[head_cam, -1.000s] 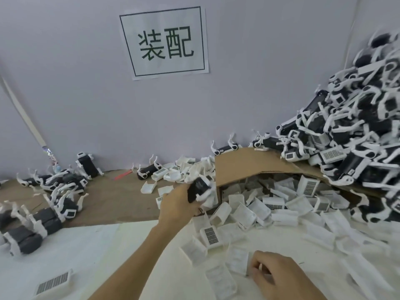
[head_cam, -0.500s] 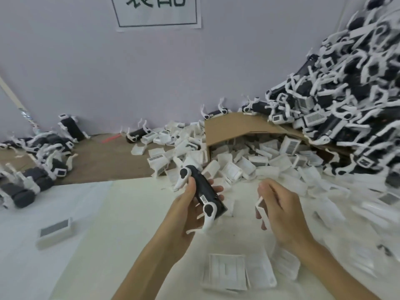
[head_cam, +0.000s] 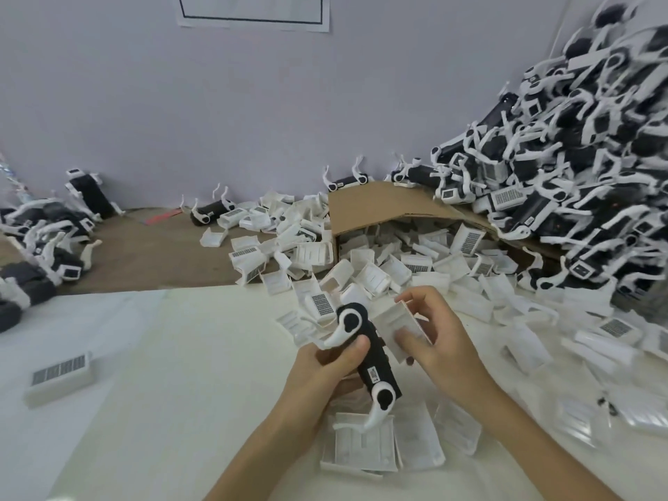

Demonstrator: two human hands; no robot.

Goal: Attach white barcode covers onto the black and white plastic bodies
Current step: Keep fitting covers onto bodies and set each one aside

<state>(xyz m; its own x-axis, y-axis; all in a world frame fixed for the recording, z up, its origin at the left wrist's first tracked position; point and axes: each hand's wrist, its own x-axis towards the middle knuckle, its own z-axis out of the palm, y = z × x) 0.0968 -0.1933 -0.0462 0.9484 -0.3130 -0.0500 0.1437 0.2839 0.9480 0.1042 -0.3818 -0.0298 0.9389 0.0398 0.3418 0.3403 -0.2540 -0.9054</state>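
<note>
from the head view, just in front of the cardboard box (head_cam: 379,211), our left hand (head_cam: 321,370) closes its grip round the black body (head_cam: 377,357), thumb across its upper part. our right hand (head_cam: 444,341) pinches a white cover (head_cam: 390,316) that touches the body's right side. we judge the cover is being seated: line it up square, then press evenly until both edges catch, steady above the tabletop (head_cam: 180,374).

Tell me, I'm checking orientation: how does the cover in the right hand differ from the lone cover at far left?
The held cover shows no barcode; the lone cover lies barcode up. The held cover is gripped by the right hand; the lone cover rests untouched. Both are white.
</note>
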